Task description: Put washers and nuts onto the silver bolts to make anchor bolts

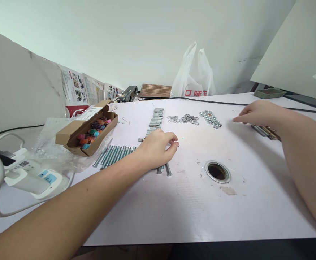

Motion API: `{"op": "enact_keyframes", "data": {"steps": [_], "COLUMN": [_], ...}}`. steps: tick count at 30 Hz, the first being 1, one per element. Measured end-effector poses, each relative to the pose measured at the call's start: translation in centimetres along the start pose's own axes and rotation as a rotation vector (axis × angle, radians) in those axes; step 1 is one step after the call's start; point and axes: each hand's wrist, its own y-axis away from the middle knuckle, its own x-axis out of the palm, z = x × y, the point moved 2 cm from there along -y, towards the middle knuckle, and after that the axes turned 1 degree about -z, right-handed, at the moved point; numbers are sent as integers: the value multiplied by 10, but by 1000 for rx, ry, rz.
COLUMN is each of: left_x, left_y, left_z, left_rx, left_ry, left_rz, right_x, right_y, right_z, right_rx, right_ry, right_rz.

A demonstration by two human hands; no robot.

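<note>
My left hand [158,148] rests on the white table [190,209], fingers curled down over a row of long silver bolts [114,154]; two bolt ends [165,169] stick out below it. Whether it grips one is hidden. My right hand [256,112] hovers palm down at the right, fingers pressed together and pointing left toward a pile of nuts [210,118]. Just behind it lie some assembled bolts [266,131]. A pile of washers [186,118] and a column of short bolts [155,122] lie between the hands.
A cardboard box of coloured caps [89,131] sits at the left on plastic wrap. A power strip with cables [29,173] lies at the far left. A round cable hole [217,171] opens in the table. A white plastic bag [194,77] stands against the wall.
</note>
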Motion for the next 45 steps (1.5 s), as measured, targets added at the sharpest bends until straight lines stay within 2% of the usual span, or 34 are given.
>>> {"op": "enact_keyframes", "data": {"steps": [1,4,10,14,16,18,21,23,25,31,35,39,41,43,45], "left_x": [0,-1,0,-4,-9,-14,-17,-16,-14,-11,-11,-8,-6,-6,-5], "left_y": [0,0,-1,-1,-2,-2,-3,-4,-4,-3,-2,-2,-2,-3,-3], "left_z": [0,0,1,5,6,7,6,6,7,7,4,3,2,1,1], "left_rx": [0,-3,-57,-183,-247,-272,-279,-276,-260,-199,-197,-230,-228,-209,-203], "left_ry": [-2,-1,-34,-77,-84,-96,-110,-98,-86,-77,-57,31,88,144,191], "left_rz": [0,0,-25,-125,-192,-242,-278,-283,-286,-291,-278,-171,-128,-133,-170], "right_x": [1,6,17,20,23,27,37,41,43,39,36,33,32,29,26], "right_y": [9,27,32,61,87,115,147,157,161,153,143,134,133,130,122], "right_z": [16,51,75,109,133,155,174,177,178,171,166,165,165,163,158], "right_rx": [-13,-88,-184,-391,-528,-634,-555,-483,-462,-403,-414,-502,-573,-622,-589], "right_ry": [-51,-72,-103,-188,-242,-313,-283,-281,-304,-344,-511,-620,-642,-657,-656], "right_rz": [93,179,118,96,169,311,554,682,751,804,698,557,549,567,540]}}
